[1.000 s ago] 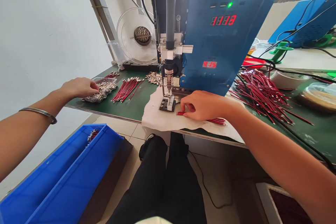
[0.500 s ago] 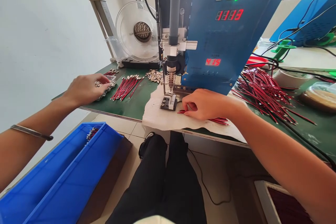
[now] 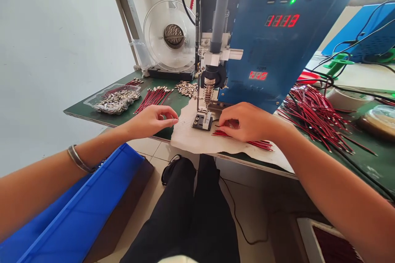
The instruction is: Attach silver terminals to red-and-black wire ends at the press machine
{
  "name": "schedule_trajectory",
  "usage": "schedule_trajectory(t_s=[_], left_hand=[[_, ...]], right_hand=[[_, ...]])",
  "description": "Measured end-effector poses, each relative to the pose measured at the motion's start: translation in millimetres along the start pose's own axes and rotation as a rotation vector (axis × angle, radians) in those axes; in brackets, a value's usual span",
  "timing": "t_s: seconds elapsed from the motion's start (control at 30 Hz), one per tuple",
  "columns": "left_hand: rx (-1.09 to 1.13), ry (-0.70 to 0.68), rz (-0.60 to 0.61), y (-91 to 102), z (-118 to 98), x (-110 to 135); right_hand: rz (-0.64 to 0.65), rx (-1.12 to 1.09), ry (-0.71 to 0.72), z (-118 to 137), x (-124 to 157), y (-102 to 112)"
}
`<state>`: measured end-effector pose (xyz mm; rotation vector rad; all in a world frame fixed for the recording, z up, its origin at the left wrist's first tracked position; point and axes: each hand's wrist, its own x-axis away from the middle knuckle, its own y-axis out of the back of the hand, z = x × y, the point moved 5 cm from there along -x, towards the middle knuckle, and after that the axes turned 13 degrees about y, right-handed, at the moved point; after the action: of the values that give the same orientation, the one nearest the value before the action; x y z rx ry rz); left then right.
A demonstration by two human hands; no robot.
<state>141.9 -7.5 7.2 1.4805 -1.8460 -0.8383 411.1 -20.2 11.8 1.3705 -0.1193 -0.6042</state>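
My left hand [image 3: 153, 120] hovers over the green bench left of the small black fixture [image 3: 202, 121], its thumb and fingers pinched on something too small to make out. My right hand [image 3: 245, 121] rests on the white cloth [image 3: 191, 137] right of the fixture, fingers curled down onto a small bundle of red and black wires [image 3: 253, 141]. The fixture sits under the soldering tip [image 3: 208, 90] of the blue machine [image 3: 277, 41].
A clear tray of metal terminals [image 3: 115, 100], finished wires [image 3: 154, 96] and loose terminals [image 3: 187, 88] lie at the left. A solder reel [image 3: 173, 37] stands behind. A big heap of red-black wires [image 3: 317, 117] lies right. A blue bin [image 3: 92, 205] stands below.
My left hand left the tray of terminals and moved right toward the fixture, now pinched. My right hand stayed on the wires on the cloth. The view shifted a little.
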Motion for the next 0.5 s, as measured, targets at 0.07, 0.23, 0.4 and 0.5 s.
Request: schedule_trajectory(t_s=[0.07, 0.23, 0.4, 0.5], left_hand=[[0.073, 0.029, 0.021, -3.9, -2, -3], [0.188, 0.085, 0.097, -3.6, -10, -14], [-0.079, -0.067, 0.276, 5.5, -29, -34], [-0.254, -0.072, 0.501, 4.8, -43, -44]], right_hand=[[0.007, 0.013, -0.017, 0, 1, 0], [-0.032, -0.003, -0.045, -1, 2, 1], [-0.071, -0.024, -0.012, 2, 1, 3], [-0.071, -0.038, -0.011, 3, -1, 0]])
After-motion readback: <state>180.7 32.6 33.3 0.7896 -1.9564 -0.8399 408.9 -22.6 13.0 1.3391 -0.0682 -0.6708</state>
